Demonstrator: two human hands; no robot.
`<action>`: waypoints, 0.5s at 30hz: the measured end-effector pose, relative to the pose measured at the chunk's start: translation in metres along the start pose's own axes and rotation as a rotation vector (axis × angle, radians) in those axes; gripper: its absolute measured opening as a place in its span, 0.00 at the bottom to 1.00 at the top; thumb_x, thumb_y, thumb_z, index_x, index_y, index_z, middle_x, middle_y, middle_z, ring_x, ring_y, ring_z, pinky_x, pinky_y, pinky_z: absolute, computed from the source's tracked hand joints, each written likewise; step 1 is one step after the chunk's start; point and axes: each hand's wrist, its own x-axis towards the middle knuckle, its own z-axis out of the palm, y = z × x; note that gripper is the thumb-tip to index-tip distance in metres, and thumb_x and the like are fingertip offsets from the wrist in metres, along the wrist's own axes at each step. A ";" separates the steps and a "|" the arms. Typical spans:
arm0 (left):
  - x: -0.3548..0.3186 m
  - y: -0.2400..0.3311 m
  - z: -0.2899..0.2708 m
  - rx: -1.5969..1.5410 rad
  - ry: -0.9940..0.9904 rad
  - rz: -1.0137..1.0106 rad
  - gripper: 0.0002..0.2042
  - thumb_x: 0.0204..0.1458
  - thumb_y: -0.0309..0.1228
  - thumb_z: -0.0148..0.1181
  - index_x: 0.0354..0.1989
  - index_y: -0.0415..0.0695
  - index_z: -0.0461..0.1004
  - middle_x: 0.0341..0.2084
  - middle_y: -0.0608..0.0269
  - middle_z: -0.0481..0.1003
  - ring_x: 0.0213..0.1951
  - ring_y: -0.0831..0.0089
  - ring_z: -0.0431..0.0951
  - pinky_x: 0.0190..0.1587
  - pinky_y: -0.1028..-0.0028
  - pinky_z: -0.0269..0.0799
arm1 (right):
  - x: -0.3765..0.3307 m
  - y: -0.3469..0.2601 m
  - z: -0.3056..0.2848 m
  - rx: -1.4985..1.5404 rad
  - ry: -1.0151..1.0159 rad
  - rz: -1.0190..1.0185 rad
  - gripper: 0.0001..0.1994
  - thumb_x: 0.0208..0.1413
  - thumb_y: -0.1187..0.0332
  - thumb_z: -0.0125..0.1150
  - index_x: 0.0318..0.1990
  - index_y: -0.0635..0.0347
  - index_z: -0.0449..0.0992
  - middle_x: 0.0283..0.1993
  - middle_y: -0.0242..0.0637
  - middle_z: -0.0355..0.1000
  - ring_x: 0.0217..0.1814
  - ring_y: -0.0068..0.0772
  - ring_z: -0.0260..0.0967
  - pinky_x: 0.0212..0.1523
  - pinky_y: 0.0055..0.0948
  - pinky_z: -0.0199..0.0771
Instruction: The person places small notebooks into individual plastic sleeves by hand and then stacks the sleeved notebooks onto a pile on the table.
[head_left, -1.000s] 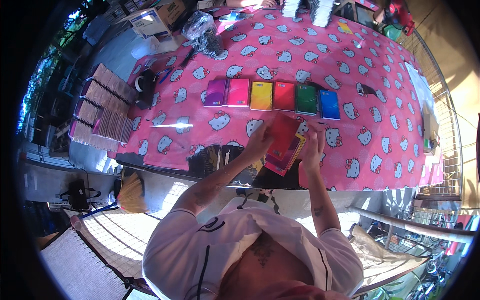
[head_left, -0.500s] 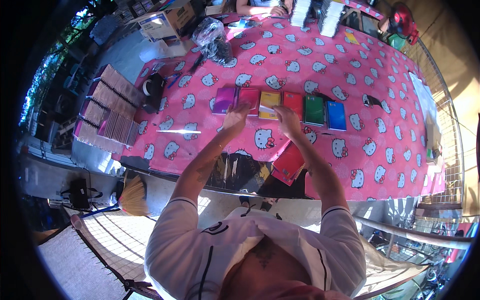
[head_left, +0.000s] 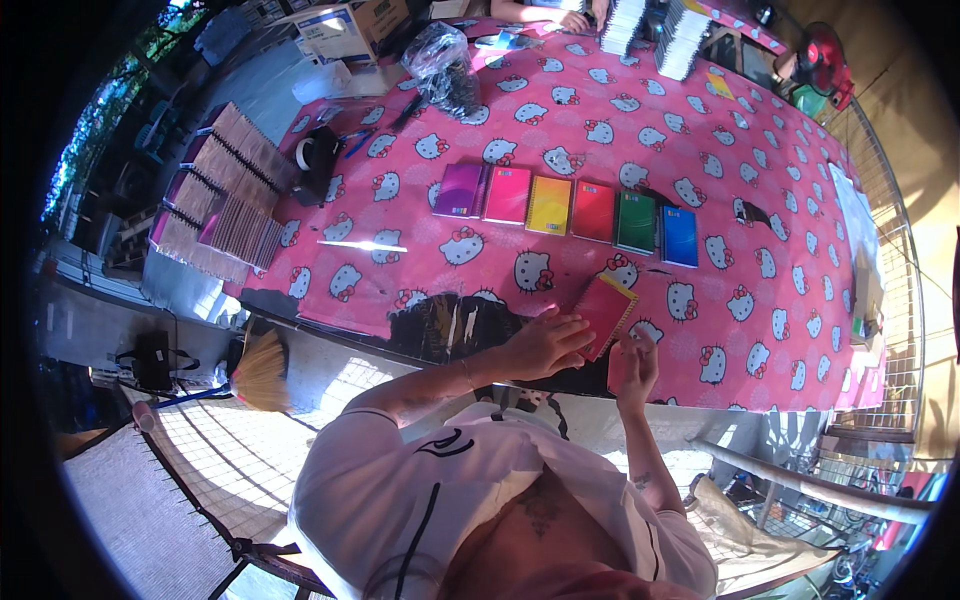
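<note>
My left hand (head_left: 548,344) rests flat on the near end of a red spiral notebook stack (head_left: 606,311) at the table's front edge, fingers spread. My right hand (head_left: 634,366) is just right of it, curled around the stack's lower right corner, thumb up. Farther out on the pink cartoon-cat tablecloth (head_left: 780,190) lies a row of spiral notebooks: purple (head_left: 460,189), pink (head_left: 508,194), yellow (head_left: 549,204), red (head_left: 594,211), green (head_left: 636,221) and blue (head_left: 679,236).
Stacks of brown spiral notebooks (head_left: 225,195) and a tape roll (head_left: 310,155) lie at the table's left end. A clear plastic bag (head_left: 445,75) and a cardboard box (head_left: 340,25) sit at the back, with white stacks (head_left: 650,25). Another person's hand (head_left: 570,18) shows beyond. A straw broom (head_left: 262,368) lies below the table.
Both my hands have pulled back from the row of coloured notebooks to the table's front edge and now sit on the red stack there.
</note>
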 end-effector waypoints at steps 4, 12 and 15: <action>0.033 -0.095 -0.042 0.140 0.296 -0.373 0.25 0.60 0.43 0.55 0.62 0.43 0.67 0.55 0.48 0.70 0.58 0.50 0.69 0.62 0.55 0.65 | 0.024 -0.014 0.007 0.085 0.085 0.035 0.10 0.66 0.73 0.51 0.52 0.64 0.69 0.50 0.37 0.70 0.53 0.28 0.70 0.52 0.27 0.69; -0.015 -0.239 -0.087 0.338 -0.024 -0.528 0.24 0.53 0.33 0.62 0.61 0.56 0.70 0.60 0.44 0.66 0.62 0.47 0.66 0.62 0.55 0.67 | 0.019 0.016 -0.004 0.052 0.010 0.113 0.10 0.63 0.78 0.53 0.51 0.63 0.70 0.48 0.32 0.69 0.45 0.21 0.69 0.42 0.22 0.69; -0.012 -0.243 -0.091 0.313 -0.056 -0.487 0.21 0.54 0.31 0.60 0.59 0.51 0.72 0.59 0.43 0.68 0.59 0.49 0.71 0.58 0.55 0.71 | 0.013 0.013 0.000 0.056 0.068 0.120 0.10 0.63 0.76 0.54 0.51 0.63 0.70 0.44 0.30 0.71 0.40 0.19 0.69 0.43 0.23 0.72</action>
